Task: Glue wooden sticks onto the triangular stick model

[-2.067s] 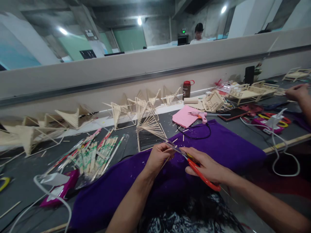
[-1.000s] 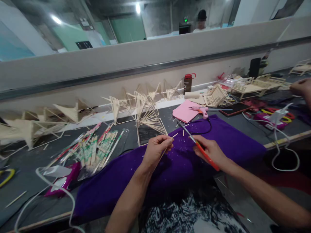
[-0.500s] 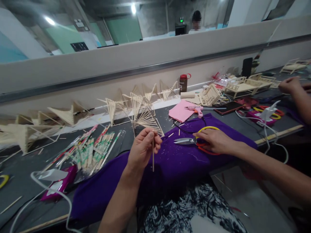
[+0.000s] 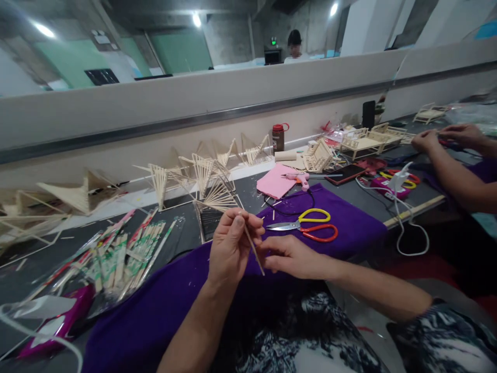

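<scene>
My left hand (image 4: 232, 245) pinches the upper end of a thin wooden stick (image 4: 254, 250), which slants down to the right over the purple cloth (image 4: 349, 228). My right hand (image 4: 289, 256) meets the stick's lower part with its fingers drawn together on it. The scissors (image 4: 306, 227), with one yellow and one red handle, lie on the cloth just beyond my right hand, with no hand on them.
A stick-built fan model (image 4: 215, 202) stands behind my hands. Wrapped chopstick packs (image 4: 120, 256) lie at the left. A pink sheet (image 4: 275, 181), a pink glue gun (image 4: 297, 178) and a phone (image 4: 345, 173) lie further back. Another person's hands (image 4: 446, 137) work at the right.
My right hand laid the scissors on the purple cloth, let go and came back to the stick. My left hand kept hold of the stick throughout.
</scene>
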### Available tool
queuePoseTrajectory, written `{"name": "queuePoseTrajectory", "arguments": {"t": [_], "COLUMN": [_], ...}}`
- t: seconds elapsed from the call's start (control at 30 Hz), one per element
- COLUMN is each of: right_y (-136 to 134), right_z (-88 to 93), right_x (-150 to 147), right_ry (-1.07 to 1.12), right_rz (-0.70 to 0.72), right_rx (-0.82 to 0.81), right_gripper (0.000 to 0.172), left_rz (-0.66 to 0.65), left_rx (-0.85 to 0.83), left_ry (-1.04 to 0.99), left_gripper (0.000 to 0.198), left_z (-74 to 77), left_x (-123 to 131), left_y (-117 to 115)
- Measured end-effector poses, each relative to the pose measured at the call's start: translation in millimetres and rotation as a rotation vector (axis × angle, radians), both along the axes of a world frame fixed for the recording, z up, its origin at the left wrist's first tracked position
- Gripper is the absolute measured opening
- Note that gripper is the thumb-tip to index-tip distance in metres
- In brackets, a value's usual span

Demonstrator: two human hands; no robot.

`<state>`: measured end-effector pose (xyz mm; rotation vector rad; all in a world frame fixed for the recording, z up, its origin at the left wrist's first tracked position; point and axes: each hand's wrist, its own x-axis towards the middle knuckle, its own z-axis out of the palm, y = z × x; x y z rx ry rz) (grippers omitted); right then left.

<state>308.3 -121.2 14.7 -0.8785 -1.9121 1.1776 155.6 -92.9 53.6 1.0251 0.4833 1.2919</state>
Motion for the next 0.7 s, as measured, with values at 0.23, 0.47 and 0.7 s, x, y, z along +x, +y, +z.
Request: {"name": "queuePoseTrajectory", "arguments": {"t": [0.23,0.47,0.7], "right_y": [18.1,76.7,177.2], "right_z": [-9.9,-3.0,-8.5], "right_x": [-17.8,59.0,149.7], "right_ry": [0.168,-0.347,-0.718], "right_rz": [0.004,-0.456,-0.997], "right_rx": [-0.110,-0.035,-0.139], "right_gripper": [0.015,0.024,0.022], "left_rz": [-0.013,-0.046,-0.141], "left_rx": [-0.072,-0.150,-0.253], "left_ry": [0.262,0.413,0.395], "left_gripper": [0.019,0.027,0.028], "left_z": [-11.3,-34.3,-53.1], "left_x": [-7.9,-3.9,0.3], "left_y": [17.1,50.9,49.2]}}
